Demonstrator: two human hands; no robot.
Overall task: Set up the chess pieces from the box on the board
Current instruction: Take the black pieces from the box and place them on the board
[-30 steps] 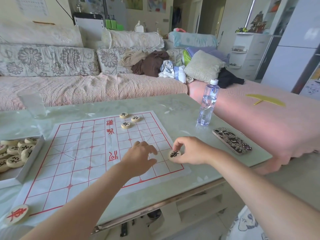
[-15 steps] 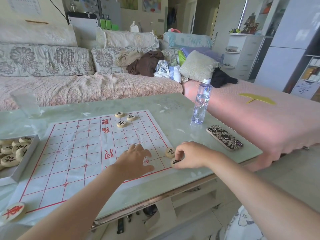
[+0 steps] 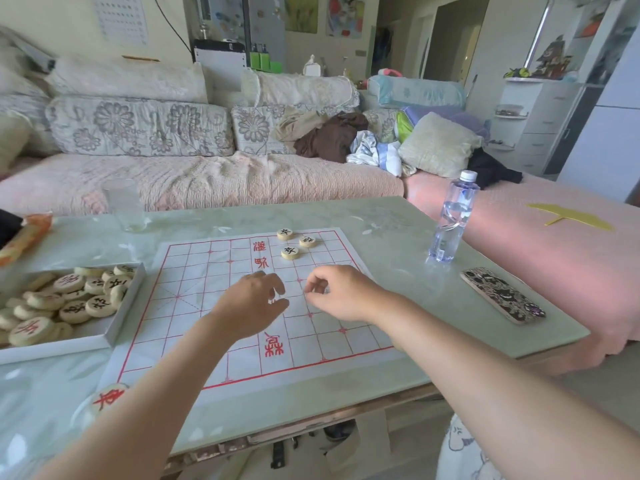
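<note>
Where hands [image 3: 294, 303] meet, contents unclear

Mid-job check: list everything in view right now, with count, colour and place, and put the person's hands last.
Board: one, white sheet with red grid, centre of table.
Pieces on board: three visible, cream with black characters, far edge.
Box: one, white, left of board, holding many cream pieces with red or black characters.
Loose piece: one, cream with red character, near-left corner of board.
Glass: one, clear, far left of table.
Bottle: one, clear with white cap, right of board.
Phone: one, dark patterned case, right edge of table.
Table: one, pale green.
Sofa: one, pink cover, floral cushions, behind table.
Left hand: over board centre.
Right hand: beside it, fingers pinched; contents unclear.
</note>
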